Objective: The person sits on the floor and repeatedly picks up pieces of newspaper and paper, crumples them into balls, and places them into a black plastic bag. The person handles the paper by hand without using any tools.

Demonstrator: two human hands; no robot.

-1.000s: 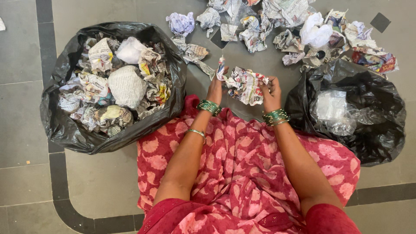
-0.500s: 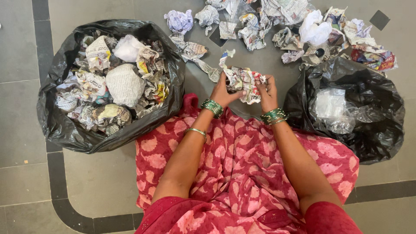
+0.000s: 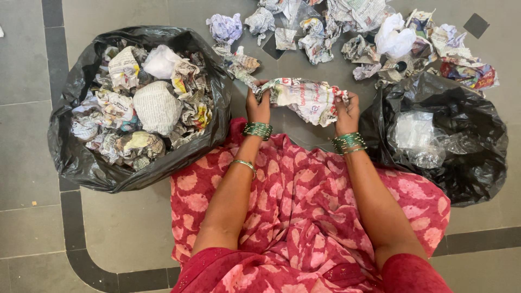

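Both hands hold one crumpled sheet of newspaper [image 3: 304, 97] stretched between them above the grey floor. My left hand [image 3: 258, 106] grips its left end and my right hand [image 3: 347, 107] grips its right end. Green bangles sit on both wrists. A black bag [image 3: 70, 157] to the left is full of crumpled paper balls [image 3: 157, 107]. Another black bag [image 3: 472, 179] to the right holds clear plastic [image 3: 420, 138].
A heap of crumpled newspapers and paper wads [image 3: 347, 27] lies on the tiled floor beyond my hands. A white wad [image 3: 393, 37] lies among them. My red patterned garment [image 3: 304, 201] covers my lap. Dark tile strips [image 3: 54, 16] border the floor.
My hands have moved apart, pulling the bunched paper out into a wider, flatter sheet. My left hand shifted left and my right hand slightly right.
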